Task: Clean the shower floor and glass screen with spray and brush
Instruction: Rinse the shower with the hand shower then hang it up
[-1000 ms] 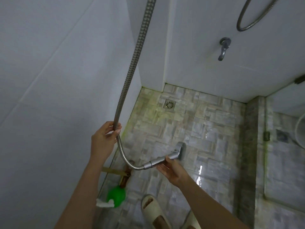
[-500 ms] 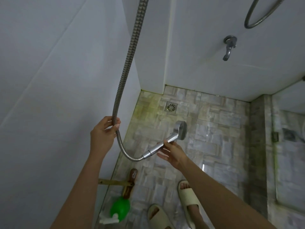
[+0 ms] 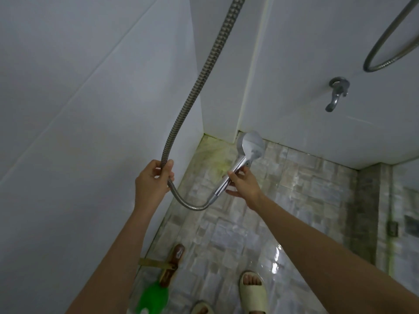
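Your left grip (image 3: 153, 179) holds the hose (image 3: 197, 87), your right grip (image 3: 244, 184) the shower head (image 3: 250, 145). Aim it down at the floor (image 3: 306, 177), leaving some slack.

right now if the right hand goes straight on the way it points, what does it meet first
Likely the metal shower hose above the left hand, then the white tiled wall; depth is unclear. The right hand grips the shower head.
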### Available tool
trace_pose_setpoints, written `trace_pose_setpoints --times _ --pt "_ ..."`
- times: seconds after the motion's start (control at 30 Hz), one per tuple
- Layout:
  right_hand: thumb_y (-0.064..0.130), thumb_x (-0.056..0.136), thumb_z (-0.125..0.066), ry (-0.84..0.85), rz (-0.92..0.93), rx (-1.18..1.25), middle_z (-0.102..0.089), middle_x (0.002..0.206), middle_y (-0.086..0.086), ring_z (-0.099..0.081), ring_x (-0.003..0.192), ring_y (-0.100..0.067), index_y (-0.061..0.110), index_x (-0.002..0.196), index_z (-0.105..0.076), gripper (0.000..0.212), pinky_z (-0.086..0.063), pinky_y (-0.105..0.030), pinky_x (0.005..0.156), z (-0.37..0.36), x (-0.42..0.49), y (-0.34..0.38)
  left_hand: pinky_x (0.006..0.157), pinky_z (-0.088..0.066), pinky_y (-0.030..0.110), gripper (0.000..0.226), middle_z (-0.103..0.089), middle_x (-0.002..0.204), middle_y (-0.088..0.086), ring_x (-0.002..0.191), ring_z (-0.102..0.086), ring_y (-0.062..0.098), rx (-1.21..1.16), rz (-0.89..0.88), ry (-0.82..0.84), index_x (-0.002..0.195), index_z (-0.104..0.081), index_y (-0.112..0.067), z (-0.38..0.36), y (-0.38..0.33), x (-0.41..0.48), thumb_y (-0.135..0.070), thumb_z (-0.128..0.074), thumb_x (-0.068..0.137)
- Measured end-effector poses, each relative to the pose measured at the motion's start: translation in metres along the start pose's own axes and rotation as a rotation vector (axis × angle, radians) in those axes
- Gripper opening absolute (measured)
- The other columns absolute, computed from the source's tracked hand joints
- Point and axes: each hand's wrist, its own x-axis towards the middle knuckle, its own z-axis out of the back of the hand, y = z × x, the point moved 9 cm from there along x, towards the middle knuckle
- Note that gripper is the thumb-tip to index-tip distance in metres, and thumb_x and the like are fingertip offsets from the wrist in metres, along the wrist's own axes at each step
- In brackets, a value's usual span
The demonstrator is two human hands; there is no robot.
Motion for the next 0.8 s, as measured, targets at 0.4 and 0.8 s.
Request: trace_pose_setpoints --times 0.4,0.8 --pt "0.024 0.092 -0.063 0.089 0.306 -0.551 -0.058 0.101 -0.014 -0.058 0.086 -0.026 0.009 0.109 -0.046 0.028 -0.059 -0.048 0.073 -0.035 0.052 0.132 0.083 -0.06 0.049 0.025 -0.074 0.079 -0.002 0.08 -0.071 0.014 0.006 0.024 -0.155 0.081 -0.058 -0.026 -0.013 -0.013 0.022 -0.046 -0.058 0.097" --pt "0.025 0.092 -0.062 0.187 0.476 -0.934 -0.062 0.102 -0.017 -0.064 0.091 -0.037 0.005 0.119 -0.047 0.037 -0.057 -0.051 0.076 -0.061 0.055 0.189 0.082 -0.061 0.048 0.014 -0.073 0.086 0.005 0.087 -0.071 0.021 0.055 0.02 -0.073 0.086 -0.069 -0.023 -0.032 -0.015 0.027 -0.036 -0.067 0.091"
